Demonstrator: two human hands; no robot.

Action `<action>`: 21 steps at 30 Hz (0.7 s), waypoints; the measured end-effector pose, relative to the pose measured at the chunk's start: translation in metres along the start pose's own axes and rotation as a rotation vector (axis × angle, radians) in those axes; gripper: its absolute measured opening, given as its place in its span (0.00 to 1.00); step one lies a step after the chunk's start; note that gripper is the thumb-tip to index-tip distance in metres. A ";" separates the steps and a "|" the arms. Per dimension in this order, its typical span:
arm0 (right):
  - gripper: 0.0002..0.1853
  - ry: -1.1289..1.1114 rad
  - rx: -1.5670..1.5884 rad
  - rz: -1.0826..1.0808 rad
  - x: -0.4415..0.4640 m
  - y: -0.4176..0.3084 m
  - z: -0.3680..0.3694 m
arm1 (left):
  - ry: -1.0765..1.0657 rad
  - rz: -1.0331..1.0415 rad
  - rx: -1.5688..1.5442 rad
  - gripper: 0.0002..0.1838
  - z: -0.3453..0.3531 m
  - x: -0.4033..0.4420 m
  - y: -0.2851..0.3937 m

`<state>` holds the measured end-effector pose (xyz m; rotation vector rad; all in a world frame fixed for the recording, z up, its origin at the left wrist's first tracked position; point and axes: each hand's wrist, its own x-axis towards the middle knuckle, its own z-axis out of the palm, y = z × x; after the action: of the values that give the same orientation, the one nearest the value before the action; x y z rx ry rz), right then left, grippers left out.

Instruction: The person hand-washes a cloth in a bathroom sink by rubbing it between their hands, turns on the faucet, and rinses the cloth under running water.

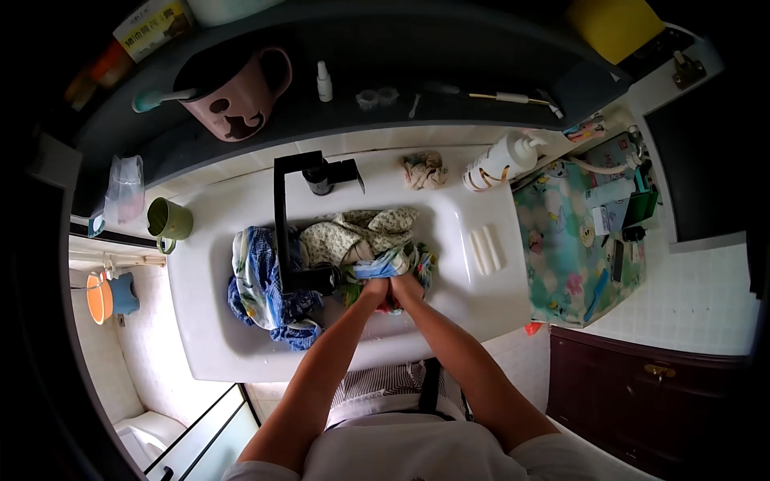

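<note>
At the frame's centre, my left hand and right hand met in crumpled, multicoloured cloth inside the glossy white basin; its folds hid my fingers, whose grip I could not tell.

Smth glossy sink; matt tap; rough cloth; plast. btl.

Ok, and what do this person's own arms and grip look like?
The left arm and right arm are bare below pale grey-white fabric short sleeves; no watch, bracelet or marking shows. The left grip and right grip are partly hidden; no glove shows, but rings can't be ruled out.
</note>
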<state>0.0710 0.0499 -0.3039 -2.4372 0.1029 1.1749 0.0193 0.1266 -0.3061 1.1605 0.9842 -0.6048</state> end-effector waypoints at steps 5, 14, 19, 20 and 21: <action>0.30 -0.157 0.100 -0.125 0.017 0.023 0.002 | -0.173 -0.032 0.071 0.34 -0.011 0.020 -0.029; 0.26 -0.089 0.424 -0.385 -0.038 -0.030 -0.065 | -0.091 0.279 -0.161 0.10 -0.054 -0.041 -0.087; 0.16 0.116 -0.260 -0.575 -0.043 -0.039 -0.038 | -0.011 0.477 -0.219 0.12 -0.051 -0.077 -0.070; 0.14 0.051 -0.310 -0.605 -0.062 -0.037 -0.044 | -0.003 0.470 -0.167 0.12 -0.053 -0.080 -0.065; 0.14 0.019 -0.376 -0.634 -0.064 -0.024 -0.041 | 0.004 0.463 -0.115 0.12 -0.056 -0.083 -0.060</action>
<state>0.0657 0.0471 -0.2244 -2.4855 -0.8915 0.9294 -0.0868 0.1536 -0.2658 1.2331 0.7084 -0.1736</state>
